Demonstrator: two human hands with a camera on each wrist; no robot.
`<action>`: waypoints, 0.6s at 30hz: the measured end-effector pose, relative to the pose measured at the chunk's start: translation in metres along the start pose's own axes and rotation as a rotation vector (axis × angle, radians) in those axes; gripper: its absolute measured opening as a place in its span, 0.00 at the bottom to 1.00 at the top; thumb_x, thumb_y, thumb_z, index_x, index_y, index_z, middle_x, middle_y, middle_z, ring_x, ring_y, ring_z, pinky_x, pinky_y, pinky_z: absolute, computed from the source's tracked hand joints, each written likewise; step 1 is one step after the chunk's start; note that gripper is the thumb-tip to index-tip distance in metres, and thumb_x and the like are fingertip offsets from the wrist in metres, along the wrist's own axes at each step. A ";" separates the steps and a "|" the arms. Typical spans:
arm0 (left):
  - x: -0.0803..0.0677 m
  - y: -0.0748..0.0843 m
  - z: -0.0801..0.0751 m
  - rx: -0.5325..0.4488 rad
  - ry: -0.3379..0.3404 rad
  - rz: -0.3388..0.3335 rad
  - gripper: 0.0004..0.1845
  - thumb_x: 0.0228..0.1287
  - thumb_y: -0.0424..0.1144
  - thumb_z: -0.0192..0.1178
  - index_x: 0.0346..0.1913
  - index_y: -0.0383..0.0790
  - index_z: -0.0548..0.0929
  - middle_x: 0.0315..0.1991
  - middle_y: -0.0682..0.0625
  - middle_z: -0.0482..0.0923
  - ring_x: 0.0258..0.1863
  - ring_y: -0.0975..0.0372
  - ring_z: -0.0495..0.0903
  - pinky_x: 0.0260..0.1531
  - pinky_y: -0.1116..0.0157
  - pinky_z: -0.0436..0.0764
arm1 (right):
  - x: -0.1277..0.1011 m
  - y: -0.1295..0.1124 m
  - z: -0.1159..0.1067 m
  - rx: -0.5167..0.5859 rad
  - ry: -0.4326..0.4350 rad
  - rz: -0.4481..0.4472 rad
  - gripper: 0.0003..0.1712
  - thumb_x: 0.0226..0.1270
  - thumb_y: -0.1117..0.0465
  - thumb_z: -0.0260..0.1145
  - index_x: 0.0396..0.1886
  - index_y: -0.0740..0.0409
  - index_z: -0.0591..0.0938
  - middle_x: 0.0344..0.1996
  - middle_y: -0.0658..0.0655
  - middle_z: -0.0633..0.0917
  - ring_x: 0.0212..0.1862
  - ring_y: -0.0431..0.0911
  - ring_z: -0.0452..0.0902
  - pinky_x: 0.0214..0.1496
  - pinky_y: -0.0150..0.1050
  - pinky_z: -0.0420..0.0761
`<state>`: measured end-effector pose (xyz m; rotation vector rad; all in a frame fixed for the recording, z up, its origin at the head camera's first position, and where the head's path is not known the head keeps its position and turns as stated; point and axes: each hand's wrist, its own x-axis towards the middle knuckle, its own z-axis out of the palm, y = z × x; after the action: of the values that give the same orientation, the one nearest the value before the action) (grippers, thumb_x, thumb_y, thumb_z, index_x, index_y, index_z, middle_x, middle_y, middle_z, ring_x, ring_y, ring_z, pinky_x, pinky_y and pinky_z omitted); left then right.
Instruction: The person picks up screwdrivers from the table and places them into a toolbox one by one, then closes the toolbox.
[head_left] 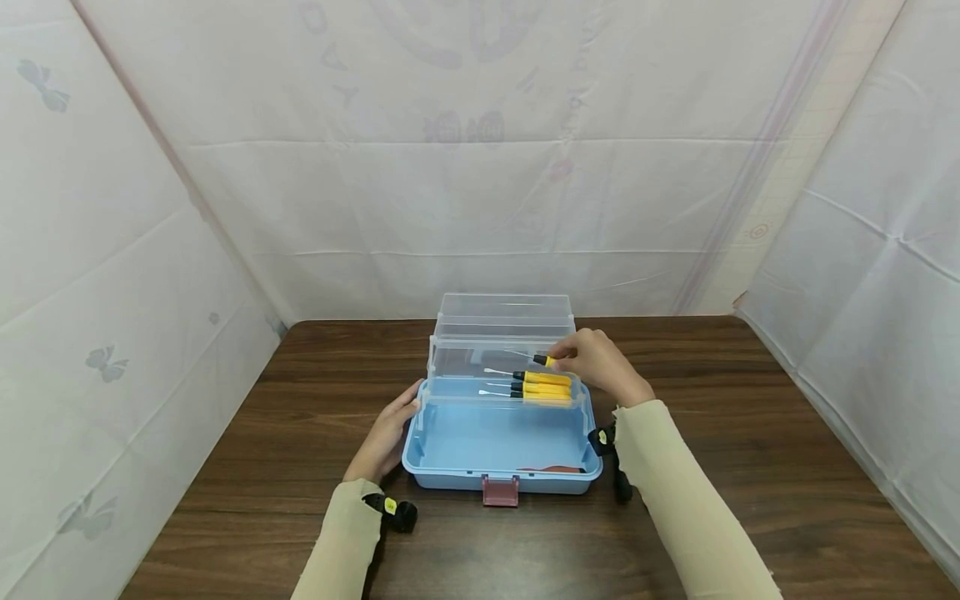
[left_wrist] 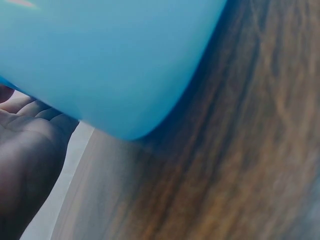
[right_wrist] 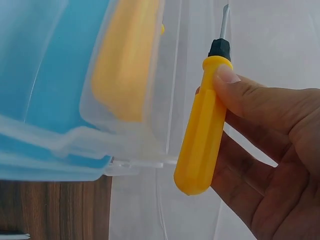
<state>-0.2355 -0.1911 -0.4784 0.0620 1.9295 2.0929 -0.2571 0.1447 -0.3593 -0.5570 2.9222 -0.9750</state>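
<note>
My right hand (head_left: 597, 362) pinches a screwdriver (right_wrist: 202, 130) by its yellow handle, thumb near the black collar; its metal tip points away from the palm in the right wrist view. It is above the clear tray (head_left: 457, 398) of a light blue toolbox (head_left: 480, 437). Three more yellow-handled screwdrivers (head_left: 546, 378) lie side by side in that tray, tips to the left. My left hand (head_left: 384, 437) rests against the toolbox's left side near the back corner, its fingers fairly straight. The left wrist view shows its palm (left_wrist: 30, 145), with fingertips partly hidden behind the box.
The clear lid (head_left: 504, 307) stands raised behind the toolbox. A pink latch (head_left: 500, 492) hangs at the front. Inside the blue base, a red item (head_left: 555, 469) lies along the front wall. The dark wooden table (head_left: 720, 442) is bordered by white sheeting (head_left: 480, 200).
</note>
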 end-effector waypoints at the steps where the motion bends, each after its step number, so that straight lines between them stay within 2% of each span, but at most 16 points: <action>1: 0.000 0.000 0.000 0.002 -0.003 0.000 0.28 0.77 0.40 0.37 0.77 0.45 0.50 0.78 0.45 0.42 0.77 0.50 0.43 0.72 0.47 0.51 | 0.000 -0.001 0.001 -0.002 0.002 -0.003 0.12 0.61 0.66 0.68 0.45 0.61 0.87 0.41 0.58 0.88 0.38 0.46 0.82 0.43 0.42 0.84; 10: -0.002 0.002 0.000 -0.002 -0.003 -0.007 0.28 0.77 0.40 0.37 0.77 0.45 0.50 0.78 0.44 0.42 0.77 0.49 0.43 0.72 0.46 0.51 | 0.005 -0.007 0.007 -0.001 0.006 -0.025 0.12 0.62 0.66 0.67 0.45 0.62 0.87 0.42 0.59 0.88 0.40 0.47 0.84 0.44 0.42 0.84; 18: -0.002 0.001 0.001 -0.011 -0.011 -0.002 0.28 0.77 0.40 0.37 0.77 0.44 0.49 0.78 0.44 0.41 0.77 0.49 0.43 0.72 0.47 0.50 | 0.006 -0.009 0.011 -0.035 0.006 -0.004 0.12 0.62 0.64 0.68 0.46 0.60 0.87 0.42 0.58 0.88 0.42 0.49 0.84 0.45 0.44 0.84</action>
<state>-0.2340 -0.1910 -0.4767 0.0692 1.9106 2.0976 -0.2585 0.1300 -0.3621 -0.5619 2.9502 -0.9297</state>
